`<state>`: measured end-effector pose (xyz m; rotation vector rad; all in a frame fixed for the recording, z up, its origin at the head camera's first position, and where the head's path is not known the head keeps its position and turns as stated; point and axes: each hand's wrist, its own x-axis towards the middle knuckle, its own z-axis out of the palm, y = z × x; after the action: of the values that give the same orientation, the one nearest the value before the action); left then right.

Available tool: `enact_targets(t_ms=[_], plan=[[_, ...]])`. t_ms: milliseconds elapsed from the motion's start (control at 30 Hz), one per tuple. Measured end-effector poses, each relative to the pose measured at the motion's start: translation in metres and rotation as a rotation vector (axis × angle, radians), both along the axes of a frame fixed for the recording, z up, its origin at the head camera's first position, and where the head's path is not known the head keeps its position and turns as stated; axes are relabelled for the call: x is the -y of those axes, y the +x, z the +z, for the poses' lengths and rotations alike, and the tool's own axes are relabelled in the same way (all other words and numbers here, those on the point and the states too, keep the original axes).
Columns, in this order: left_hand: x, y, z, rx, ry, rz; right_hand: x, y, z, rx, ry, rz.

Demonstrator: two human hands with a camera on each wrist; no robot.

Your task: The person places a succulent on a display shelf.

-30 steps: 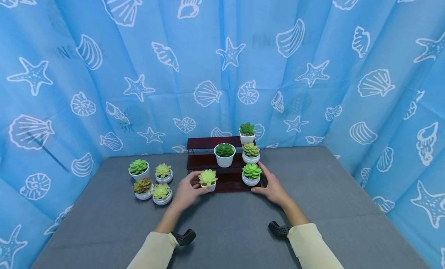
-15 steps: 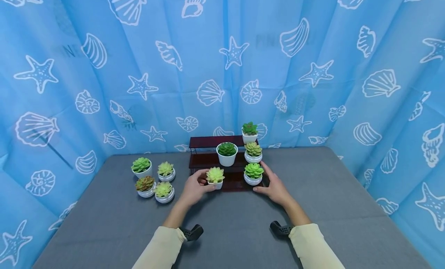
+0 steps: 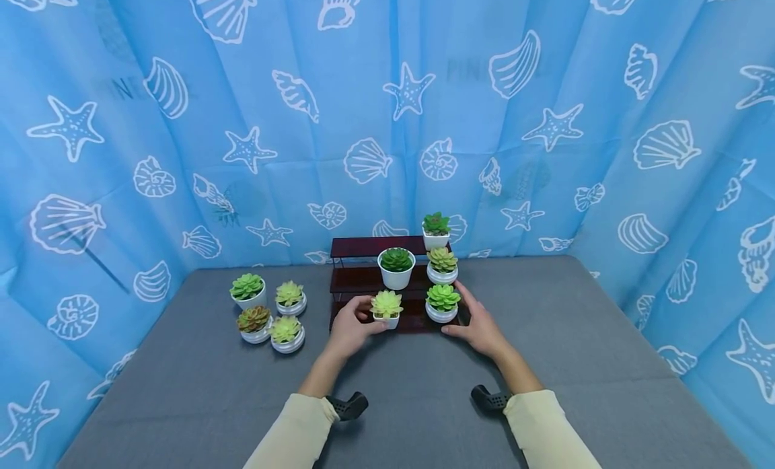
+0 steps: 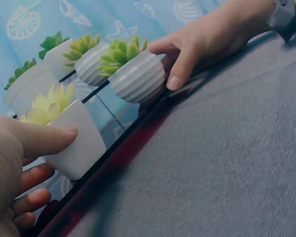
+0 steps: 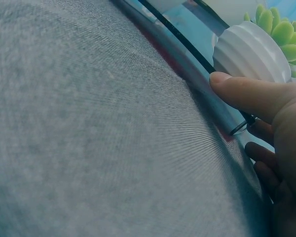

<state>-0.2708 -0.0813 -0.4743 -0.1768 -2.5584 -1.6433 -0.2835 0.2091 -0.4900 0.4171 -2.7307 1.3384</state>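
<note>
My left hand (image 3: pixel 348 331) pinches a small white square pot (image 4: pixel 81 143) with a pale yellow-green succulent (image 3: pixel 386 303), thumb on its near side. The pot is at the lowest tier of a dark red three-tier stand (image 3: pixel 357 278), its base close to the front edge in the left wrist view. At the stand's right end, my right hand (image 3: pixel 481 328) grips the corner, the thumb (image 5: pixel 232 85) on the front edge and the other fingers curled past the end. Right beside that thumb stands a ribbed white pot (image 5: pixel 251 52) with a bright green succulent (image 3: pixel 443 297).
On the middle tier are a larger white pot (image 3: pixel 396 278) and a round pot (image 3: pixel 442 275); a square pot (image 3: pixel 435 240) tops the right end. Several potted succulents, one reddish-brown (image 3: pixel 254 319), stand on the grey table left. A blue curtain (image 3: pixel 327 159) hangs behind.
My left hand has carried the pale succulent rightward along the front of the lowest tier, toward the bright green one. The right hand has stayed at the stand's right end.
</note>
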Motion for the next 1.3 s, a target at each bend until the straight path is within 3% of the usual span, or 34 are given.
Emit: enact_targets(t_ms=[233, 600, 1033, 1200, 1300], plan=[[-0.006, 0.0, -0.003, 0.015, -0.009, 0.067, 0.0, 0.0, -0.001, -0.003, -0.01, 0.011], [-0.014, 0.001, 0.0, -0.017, -0.044, 0.091, 0.0, -0.001, 0.0, -0.002, -0.002, 0.007], [-0.03, 0.003, -0.002, -0.022, -0.129, 0.22, 0.002, -0.002, -0.001, -0.006, -0.001, 0.004], [-0.032, 0.005, -0.001, -0.034, -0.146, 0.228, 0.002, -0.002, -0.001, 0.004, 0.0, 0.003], [-0.031, 0.004, 0.0, -0.03, -0.131, 0.203, 0.001, -0.001, -0.001, 0.006, 0.0, 0.002]])
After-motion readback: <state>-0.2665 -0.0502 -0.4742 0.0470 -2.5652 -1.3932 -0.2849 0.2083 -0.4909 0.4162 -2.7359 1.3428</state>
